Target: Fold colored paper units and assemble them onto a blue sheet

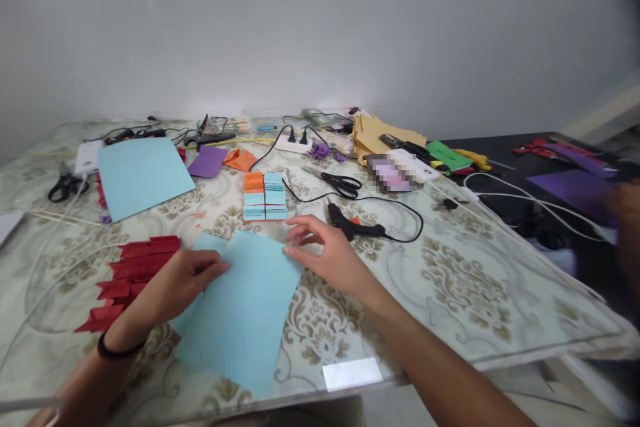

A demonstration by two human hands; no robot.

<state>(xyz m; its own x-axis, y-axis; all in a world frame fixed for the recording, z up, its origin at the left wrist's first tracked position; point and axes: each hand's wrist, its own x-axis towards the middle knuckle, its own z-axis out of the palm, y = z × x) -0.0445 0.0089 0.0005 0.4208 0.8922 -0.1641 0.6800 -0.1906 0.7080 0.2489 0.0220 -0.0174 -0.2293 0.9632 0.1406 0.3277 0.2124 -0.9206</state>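
Note:
A light blue sheet of paper [245, 320] is tilted over the near part of the table, its lower edge blurred. At its upper left edge, my left hand [193, 273] pinches it between thumb and index finger. My right hand [323, 250] is at the upper right corner, thumb on the paper's edge and fingers curled just beyond it. Another light blue piece [207, 242] lies partly hidden beneath the sheet and my left hand. Folded dark red paper pieces [145, 257] lie in a row beside my left forearm.
Beyond the sheet sit bundled blue and orange folded papers [265, 197], a black glue gun [353, 221] with its cord, and scissors [340, 183]. A large blue sheet [145, 177] lies back left. A power strip [293, 144] is farther back. At far right, a blurred hand [629, 213] shows.

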